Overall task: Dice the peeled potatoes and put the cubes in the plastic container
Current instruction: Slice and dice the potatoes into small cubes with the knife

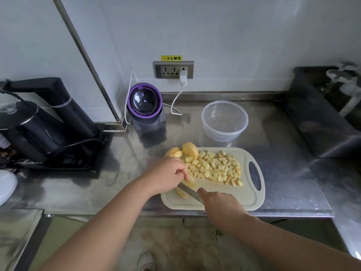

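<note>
A pale cutting board (pixel 246 194) lies on the steel counter with a heap of potato cubes (pixel 216 168) on its far half. Larger peeled potato pieces (pixel 189 150) sit at the board's far left corner. My left hand (pixel 166 176) curls its fingers onto a potato piece (pixel 190 183) near the board's left side. My right hand (pixel 220 206) grips a knife, whose blade (pixel 188 189) runs up-left to that piece. A cut slice (pixel 181 193) lies beside the blade. A clear plastic container (pixel 224 120) stands behind the board, with nothing in it.
A purple-rimmed appliance (pixel 145 106) stands behind the board's left, its white cable plugged into a wall socket (pixel 173 69). A black kettle set (pixel 39 122) fills the left of the counter. A dark sink area (pixel 322 114) lies at the right.
</note>
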Motion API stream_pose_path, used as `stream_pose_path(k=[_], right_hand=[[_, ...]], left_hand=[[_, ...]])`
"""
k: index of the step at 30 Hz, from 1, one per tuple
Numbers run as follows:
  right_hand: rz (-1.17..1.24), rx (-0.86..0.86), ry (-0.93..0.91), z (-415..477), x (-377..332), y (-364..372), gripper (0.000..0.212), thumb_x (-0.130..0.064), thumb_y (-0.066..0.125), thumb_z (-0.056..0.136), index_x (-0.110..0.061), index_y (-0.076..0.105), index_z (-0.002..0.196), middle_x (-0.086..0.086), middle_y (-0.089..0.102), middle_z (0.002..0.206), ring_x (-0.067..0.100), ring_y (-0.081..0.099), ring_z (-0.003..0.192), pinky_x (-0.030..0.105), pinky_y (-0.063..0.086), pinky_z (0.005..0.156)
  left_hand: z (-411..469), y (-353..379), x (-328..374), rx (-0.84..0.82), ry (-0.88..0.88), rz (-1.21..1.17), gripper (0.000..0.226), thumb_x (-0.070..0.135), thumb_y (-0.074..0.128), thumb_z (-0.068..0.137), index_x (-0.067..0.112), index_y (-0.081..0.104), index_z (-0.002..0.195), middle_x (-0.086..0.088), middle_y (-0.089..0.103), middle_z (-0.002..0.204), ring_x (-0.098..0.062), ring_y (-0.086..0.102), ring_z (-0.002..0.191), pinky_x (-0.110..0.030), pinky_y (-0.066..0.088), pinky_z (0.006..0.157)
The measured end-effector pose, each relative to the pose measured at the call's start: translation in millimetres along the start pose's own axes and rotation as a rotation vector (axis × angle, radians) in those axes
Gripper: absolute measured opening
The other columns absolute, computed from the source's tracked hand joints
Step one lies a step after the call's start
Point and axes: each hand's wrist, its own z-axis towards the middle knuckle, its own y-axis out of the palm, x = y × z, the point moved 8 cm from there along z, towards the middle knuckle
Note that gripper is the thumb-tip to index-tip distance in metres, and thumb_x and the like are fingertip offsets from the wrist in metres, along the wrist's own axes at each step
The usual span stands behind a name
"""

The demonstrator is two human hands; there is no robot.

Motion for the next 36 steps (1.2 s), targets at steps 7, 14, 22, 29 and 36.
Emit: stream_pose_path(k=[7, 14, 22, 29, 36], right_hand=[[-0.016, -0.015, -0.016, -0.7, -1.6, -1.0, 0.047, -0.001, 0.046, 0.094, -0.018, 0.032, 0.136, 0.007, 0.062, 0.098, 0.023, 0.058, 0.077, 0.036, 0.051, 0.072], [-0.017, 0.011, -0.011, -4.7, 6.3, -9.4, 0.045, -0.001, 0.047, 0.092, -0.019, 0.034, 0.131, 0.004, 0.056, 0.088, 0.024, 0.060, 0.076, 0.036, 0.052, 0.069], [0.069, 0.118, 0.123, -14.1, 42.7, -29.1, 0.039, -0.013, 0.043, 0.100, -0.023, 0.029, 0.135, 0.004, 0.062, 0.098, 0.020, 0.064, 0.074, 0.034, 0.059, 0.070], [0.133, 0.188, 0.159, -26.3, 61.8, -32.2, 0.031, -0.022, 0.034, 0.104, -0.018, 0.036, 0.135, -0.002, 0.051, 0.081, 0.018, 0.059, 0.070, 0.032, 0.055, 0.073], [0.159, 0.206, 0.178, -36.0, 73.5, -26.4, 0.031, -0.025, 0.036, 0.104, -0.017, 0.035, 0.135, -0.006, 0.049, 0.080, 0.006, 0.048, 0.057, 0.016, 0.033, 0.047]], left_hand=[[30.5, 47.9, -1.6, -0.398, -0.103, 0.336, 0.034, 0.022, 0.037, 0.090, 0.017, 0.070, 0.096, -0.001, 0.066, 0.095, -0.019, 0.056, 0.080, -0.033, 0.047, 0.069], [44.7, 40.7, -14.7, -0.323, -0.174, 0.135, 0.035, 0.038, 0.034, 0.089, 0.023, 0.065, 0.085, 0.003, 0.064, 0.092, -0.018, 0.058, 0.086, -0.035, 0.050, 0.078], [1.4, -18.1, -39.0, 0.547, -0.184, -0.196, 0.017, 0.008, 0.053, 0.091, 0.019, 0.062, 0.101, 0.006, 0.062, 0.101, -0.014, 0.060, 0.091, -0.028, 0.047, 0.077], [-8.9, 69.2, -21.5, -0.016, 0.126, 0.432, 0.030, 0.024, 0.050, 0.096, 0.024, 0.053, 0.125, 0.005, 0.045, 0.129, -0.017, 0.050, 0.112, -0.030, 0.046, 0.093], [-8.0, 68.1, -9.6, 0.009, 0.124, 0.500, 0.012, 0.023, 0.047, 0.097, 0.023, 0.056, 0.105, 0.008, 0.056, 0.110, -0.016, 0.053, 0.100, -0.026, 0.039, 0.079]])
